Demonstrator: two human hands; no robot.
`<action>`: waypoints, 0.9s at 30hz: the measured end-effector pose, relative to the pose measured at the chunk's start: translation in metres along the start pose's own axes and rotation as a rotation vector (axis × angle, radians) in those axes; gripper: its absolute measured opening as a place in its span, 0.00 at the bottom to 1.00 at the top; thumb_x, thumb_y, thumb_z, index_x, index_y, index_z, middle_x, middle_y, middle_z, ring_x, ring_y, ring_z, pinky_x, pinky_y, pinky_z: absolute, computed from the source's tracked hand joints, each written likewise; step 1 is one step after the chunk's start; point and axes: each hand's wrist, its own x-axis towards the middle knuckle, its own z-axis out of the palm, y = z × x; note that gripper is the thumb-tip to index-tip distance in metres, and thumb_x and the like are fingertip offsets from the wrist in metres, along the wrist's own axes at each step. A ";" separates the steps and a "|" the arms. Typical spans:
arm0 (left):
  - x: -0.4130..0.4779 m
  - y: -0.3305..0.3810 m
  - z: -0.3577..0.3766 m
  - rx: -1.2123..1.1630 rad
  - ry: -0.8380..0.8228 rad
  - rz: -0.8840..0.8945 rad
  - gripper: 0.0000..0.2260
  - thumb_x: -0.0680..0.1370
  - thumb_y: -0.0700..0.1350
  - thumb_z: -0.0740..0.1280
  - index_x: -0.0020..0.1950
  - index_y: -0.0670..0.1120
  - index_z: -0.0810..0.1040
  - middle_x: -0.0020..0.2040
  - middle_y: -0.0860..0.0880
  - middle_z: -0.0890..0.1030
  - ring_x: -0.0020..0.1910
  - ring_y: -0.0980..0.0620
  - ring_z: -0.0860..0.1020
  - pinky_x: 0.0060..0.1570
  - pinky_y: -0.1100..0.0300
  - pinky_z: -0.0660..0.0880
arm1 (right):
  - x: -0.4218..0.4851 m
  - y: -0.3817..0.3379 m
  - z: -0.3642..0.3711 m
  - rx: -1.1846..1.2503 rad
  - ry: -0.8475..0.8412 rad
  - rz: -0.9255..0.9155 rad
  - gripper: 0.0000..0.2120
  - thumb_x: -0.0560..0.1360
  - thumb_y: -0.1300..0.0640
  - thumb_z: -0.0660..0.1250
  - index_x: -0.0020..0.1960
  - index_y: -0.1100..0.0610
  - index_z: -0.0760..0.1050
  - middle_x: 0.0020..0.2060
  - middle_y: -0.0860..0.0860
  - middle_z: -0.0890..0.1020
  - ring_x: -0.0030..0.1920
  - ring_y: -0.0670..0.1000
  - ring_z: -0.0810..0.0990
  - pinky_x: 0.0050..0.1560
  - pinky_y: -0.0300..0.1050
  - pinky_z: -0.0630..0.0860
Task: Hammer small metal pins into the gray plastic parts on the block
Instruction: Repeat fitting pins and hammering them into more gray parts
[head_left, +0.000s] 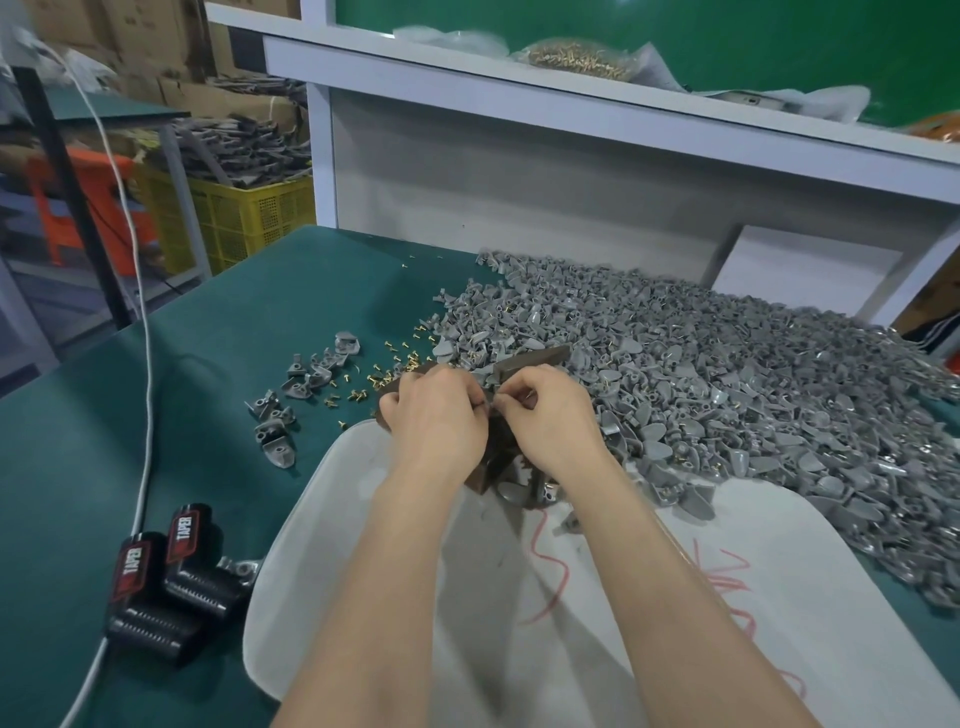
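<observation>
Left hand (441, 415) and right hand (553, 415), fingers curled, pinch a small piece (488, 408) between meeting fingertips over the dark block (535, 358); forearms converge; gray parts (727, 374) heaped at two o'clock

Both bare forearms reach forward and converge; the left forearm (384, 571) slants rightward, the right forearm (654, 561) leftward; the left hand (439, 415) and right hand (553, 418) sit backs-up, side by side, fingertips almost touching between them; each hand's fingers are curled, thumb and forefinger drawn together in a pinch; whatever they pinch is too small to tell.
</observation>
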 end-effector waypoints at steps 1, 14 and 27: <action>0.000 0.000 0.000 -0.002 0.001 0.001 0.06 0.76 0.44 0.64 0.43 0.53 0.79 0.51 0.51 0.80 0.58 0.44 0.70 0.52 0.54 0.60 | 0.001 -0.002 -0.001 -0.003 -0.012 0.011 0.04 0.75 0.57 0.66 0.46 0.55 0.79 0.47 0.50 0.78 0.46 0.47 0.73 0.47 0.36 0.64; 0.001 0.001 0.000 0.056 0.009 0.023 0.07 0.76 0.42 0.63 0.47 0.49 0.81 0.52 0.49 0.79 0.57 0.44 0.69 0.49 0.55 0.58 | 0.006 -0.023 -0.009 -0.217 -0.093 0.028 0.04 0.74 0.60 0.65 0.46 0.56 0.78 0.45 0.54 0.81 0.46 0.55 0.79 0.44 0.44 0.75; 0.001 0.001 0.000 0.055 0.002 0.013 0.06 0.76 0.44 0.63 0.46 0.49 0.80 0.52 0.50 0.79 0.58 0.44 0.69 0.51 0.55 0.58 | -0.004 -0.018 0.001 -0.200 0.017 -0.092 0.02 0.75 0.62 0.62 0.45 0.59 0.74 0.49 0.55 0.76 0.51 0.57 0.75 0.50 0.45 0.66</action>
